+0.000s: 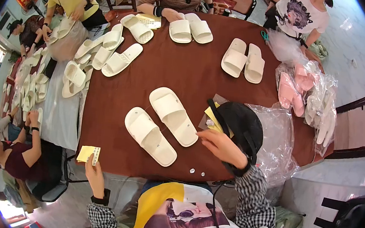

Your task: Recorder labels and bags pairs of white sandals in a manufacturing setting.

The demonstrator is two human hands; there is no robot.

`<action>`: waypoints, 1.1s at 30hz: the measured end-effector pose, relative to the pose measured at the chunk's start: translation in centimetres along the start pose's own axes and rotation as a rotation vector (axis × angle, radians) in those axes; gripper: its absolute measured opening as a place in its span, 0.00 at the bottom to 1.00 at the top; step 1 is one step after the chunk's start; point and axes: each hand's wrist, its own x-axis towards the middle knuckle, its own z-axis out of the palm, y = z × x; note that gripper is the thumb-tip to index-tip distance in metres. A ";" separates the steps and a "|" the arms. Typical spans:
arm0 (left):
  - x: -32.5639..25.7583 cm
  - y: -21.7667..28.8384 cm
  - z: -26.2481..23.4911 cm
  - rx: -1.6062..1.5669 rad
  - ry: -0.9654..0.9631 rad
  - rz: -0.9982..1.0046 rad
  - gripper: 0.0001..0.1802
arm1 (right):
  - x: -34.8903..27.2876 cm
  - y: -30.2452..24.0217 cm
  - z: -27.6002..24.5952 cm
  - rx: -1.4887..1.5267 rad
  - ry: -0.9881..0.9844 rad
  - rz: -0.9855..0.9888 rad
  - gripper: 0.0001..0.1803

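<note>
A pair of white slide slippers lies in front of me on the brown-covered table: the left slipper and the right slipper, side by side and slanted. My left hand, at the table's near left edge, pinches a sheet of yellow stickers. My right hand reaches over the table with its fingertips at the lower right edge of the right slipper. Those fingers are drawn together; anything between them is too small to make out. A black cap lies beside this hand, with yellow paper next to it.
More white slippers lie at the far left, another pair at the far right. Bagged pink slippers and clear plastic cover the right side. A person's hand touches slippers across the table. Other people work at the left.
</note>
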 end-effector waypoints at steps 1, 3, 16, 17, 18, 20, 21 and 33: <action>0.2 -1.0 0.9 -0.026 0.003 0.054 0.21 | 1.3 2.3 1.5 -0.019 0.040 -0.026 0.15; 0.8 -2.3 3.4 0.008 -0.035 0.101 0.24 | 4.2 6.7 4.0 -0.087 0.073 0.027 0.19; 3.4 3.1 17.7 -0.213 -0.307 0.186 0.52 | 6.2 8.5 11.5 -0.312 -0.018 0.268 0.57; 4.0 3.0 17.9 -0.186 -0.333 0.190 0.51 | 5.7 8.1 11.8 -0.283 -0.012 0.285 0.56; 4.3 2.9 18.2 -0.157 -0.358 0.194 0.50 | 5.2 7.8 12.0 -0.253 -0.006 0.303 0.56; 4.7 3.5 18.2 -0.174 -0.384 0.187 0.49 | 3.9 7.7 12.4 -0.229 0.016 0.325 0.54; 4.6 3.7 18.2 -0.177 -0.387 0.193 0.48 | 3.2 7.6 12.8 -0.172 0.066 0.333 0.54; 3.7 2.4 17.9 -0.258 -0.390 0.154 0.42 | -1.2 4.8 12.1 -0.302 0.084 0.344 0.51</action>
